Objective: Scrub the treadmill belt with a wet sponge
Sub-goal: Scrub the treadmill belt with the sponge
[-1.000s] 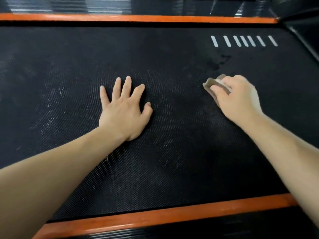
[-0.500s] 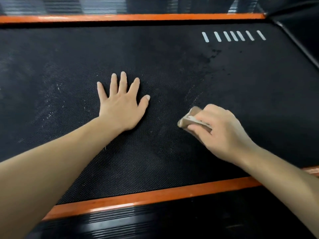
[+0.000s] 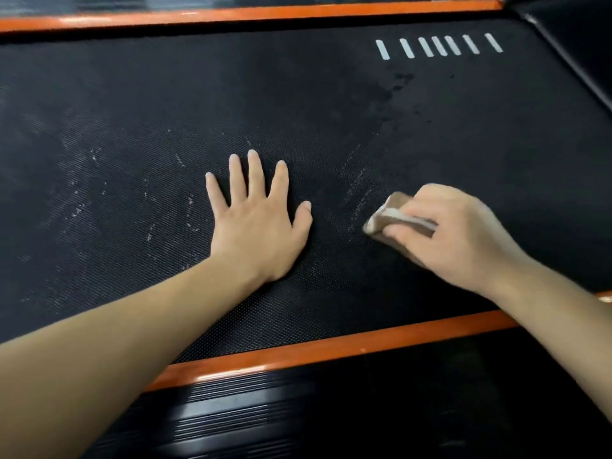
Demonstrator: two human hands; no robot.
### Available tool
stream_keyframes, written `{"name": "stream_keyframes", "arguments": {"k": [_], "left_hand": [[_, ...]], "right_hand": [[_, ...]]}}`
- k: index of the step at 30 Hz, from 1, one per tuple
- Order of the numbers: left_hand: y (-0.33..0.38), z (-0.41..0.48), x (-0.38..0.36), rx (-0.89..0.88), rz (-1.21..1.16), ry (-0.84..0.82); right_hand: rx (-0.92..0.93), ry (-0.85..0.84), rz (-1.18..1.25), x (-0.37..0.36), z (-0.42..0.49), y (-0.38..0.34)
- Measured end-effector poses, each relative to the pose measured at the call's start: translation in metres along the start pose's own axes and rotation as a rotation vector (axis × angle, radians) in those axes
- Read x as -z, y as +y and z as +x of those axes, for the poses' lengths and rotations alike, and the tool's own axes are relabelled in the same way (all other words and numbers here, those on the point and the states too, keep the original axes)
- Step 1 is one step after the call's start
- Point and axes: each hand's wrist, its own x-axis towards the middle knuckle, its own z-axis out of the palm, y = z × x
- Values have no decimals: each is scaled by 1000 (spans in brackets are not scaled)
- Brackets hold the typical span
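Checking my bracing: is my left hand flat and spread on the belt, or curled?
Flat and spread. The left hand lies palm down on the belt, fingers straight and apart, holding nothing.

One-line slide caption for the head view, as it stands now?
Right hand grips a tan sponge on the black treadmill belt; left hand lies flat beside it.

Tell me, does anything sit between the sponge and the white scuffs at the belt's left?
Yes: the left hand lies flat on the belt, directly between the sponge in the right hand and those scuffs.
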Motion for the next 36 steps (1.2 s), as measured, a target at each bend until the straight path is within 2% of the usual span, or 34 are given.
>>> {"name": "stream_keyframes", "arguments": {"k": [2, 6, 8, 11, 16, 18, 21, 22, 25, 27, 31, 32, 36], "left_hand": [[0, 0, 0, 1, 0, 4], [0, 0, 0, 7, 8, 24], [1, 0, 1, 9, -7, 23], [2, -2, 2, 7, -24, 16], [4, -2, 1, 19, -19, 35], [5, -1, 3, 13, -28, 18], [5, -1, 5, -13, -24, -30], [4, -1, 5, -15, -21, -34], [4, -1, 5, -10, -10, -30], [4, -1, 5, -11, -2, -35], [4, -1, 4, -10, 1, -33], [4, -1, 4, -11, 3, -29], [2, 0, 1, -21, 6, -6]], "right_hand": [[-1, 14, 15, -2, -9, -4], [240, -273, 152, -3, -31, -18], [213, -205, 91, 4, -18, -3], [36, -53, 77, 13, -12, 15], [243, -276, 171, 9, -43, -3], [203, -175, 98, 10, -22, 13], [-45, 54, -41, 7, 11, 28], [-61, 95, -37, 0, 11, 25], [72, 15, 82, -18, -2, -6], [60, -12, 82, -13, 11, -1], [-198, 114, -24, -7, 63, 30], [-203, 138, -33, -13, 65, 29], [-2, 72, 20, -27, 46, 8]]}}
